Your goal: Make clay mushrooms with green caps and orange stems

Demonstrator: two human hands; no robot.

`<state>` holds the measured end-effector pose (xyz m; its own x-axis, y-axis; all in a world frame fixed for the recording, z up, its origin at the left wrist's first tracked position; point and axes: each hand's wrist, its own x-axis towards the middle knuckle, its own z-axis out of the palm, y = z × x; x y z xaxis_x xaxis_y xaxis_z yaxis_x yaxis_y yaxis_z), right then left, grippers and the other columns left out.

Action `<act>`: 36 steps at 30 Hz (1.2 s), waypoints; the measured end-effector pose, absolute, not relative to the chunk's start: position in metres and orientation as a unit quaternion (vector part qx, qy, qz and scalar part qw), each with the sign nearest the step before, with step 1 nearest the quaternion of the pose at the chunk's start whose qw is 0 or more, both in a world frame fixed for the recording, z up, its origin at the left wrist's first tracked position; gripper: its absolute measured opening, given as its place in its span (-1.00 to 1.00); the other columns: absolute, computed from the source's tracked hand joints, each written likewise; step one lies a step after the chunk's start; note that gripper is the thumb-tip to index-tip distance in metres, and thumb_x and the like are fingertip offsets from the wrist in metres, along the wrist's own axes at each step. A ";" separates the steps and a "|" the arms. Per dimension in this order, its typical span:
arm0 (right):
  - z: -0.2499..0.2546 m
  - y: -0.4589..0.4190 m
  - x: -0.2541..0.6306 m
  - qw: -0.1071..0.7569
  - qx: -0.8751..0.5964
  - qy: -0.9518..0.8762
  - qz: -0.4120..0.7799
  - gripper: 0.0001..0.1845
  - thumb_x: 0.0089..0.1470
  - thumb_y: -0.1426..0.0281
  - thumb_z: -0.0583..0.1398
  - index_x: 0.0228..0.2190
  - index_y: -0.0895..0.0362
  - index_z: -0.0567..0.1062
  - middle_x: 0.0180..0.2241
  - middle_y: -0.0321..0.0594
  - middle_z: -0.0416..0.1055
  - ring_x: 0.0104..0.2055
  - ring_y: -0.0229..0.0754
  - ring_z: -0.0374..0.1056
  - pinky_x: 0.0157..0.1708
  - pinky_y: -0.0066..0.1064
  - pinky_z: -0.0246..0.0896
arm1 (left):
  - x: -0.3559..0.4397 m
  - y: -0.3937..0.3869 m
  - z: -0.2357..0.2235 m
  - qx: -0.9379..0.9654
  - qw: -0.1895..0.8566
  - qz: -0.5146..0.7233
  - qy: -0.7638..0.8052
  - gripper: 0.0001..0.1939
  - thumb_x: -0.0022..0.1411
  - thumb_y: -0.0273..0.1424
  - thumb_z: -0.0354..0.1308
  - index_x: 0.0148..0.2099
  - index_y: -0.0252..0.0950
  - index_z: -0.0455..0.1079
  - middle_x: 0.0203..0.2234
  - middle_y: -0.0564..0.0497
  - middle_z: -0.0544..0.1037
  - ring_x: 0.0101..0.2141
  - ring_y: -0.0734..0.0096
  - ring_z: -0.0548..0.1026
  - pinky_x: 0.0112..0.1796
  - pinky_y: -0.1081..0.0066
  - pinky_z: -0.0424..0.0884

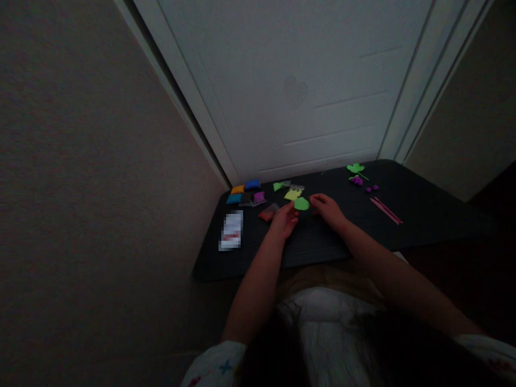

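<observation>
Between my hands is a flat, rounded piece of light green modelling clay (pixel 301 204). My left hand (pixel 285 220) pinches its left edge, holding it just above the dark table. My right hand (pixel 328 211) is close to the piece's right side, thumb and fingertips curled together; whether anything small is in them is too dark to tell. Just left of my left hand lies a clear packet of red clay (pixel 266 214). Beyond my hands are a yellow clay packet (pixel 293 193) and a light green clay packet (pixel 279 186).
Packets of orange (pixel 237 189), blue (pixel 252 184), teal (pixel 234 199) and purple clay (pixel 259 198) lie back left, behind a blurred white packet (pixel 231 231). Right are a green clay leaf shape (pixel 355 168), purple clay balls (pixel 357 181) and pink sticks (pixel 386 210). A white door (pixel 322 126) borders the black table (pixel 427 209).
</observation>
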<state>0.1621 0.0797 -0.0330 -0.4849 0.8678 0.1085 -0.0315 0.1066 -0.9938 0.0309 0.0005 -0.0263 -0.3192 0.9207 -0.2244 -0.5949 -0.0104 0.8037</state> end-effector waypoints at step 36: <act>-0.030 0.086 0.164 0.345 -0.309 -0.519 0.718 -0.79 -0.23 0.32 0.24 -0.45 0.13 0.40 -0.48 -0.32 0.36 -0.47 -0.36 0.26 -0.56 -0.56 0.08 | 0.028 0.007 -0.034 0.288 0.396 0.678 0.547 -0.67 -0.17 -0.32 0.27 -0.29 -0.31 0.38 -0.53 0.11 0.39 -0.55 0.63 0.33 -0.58 0.59 0.17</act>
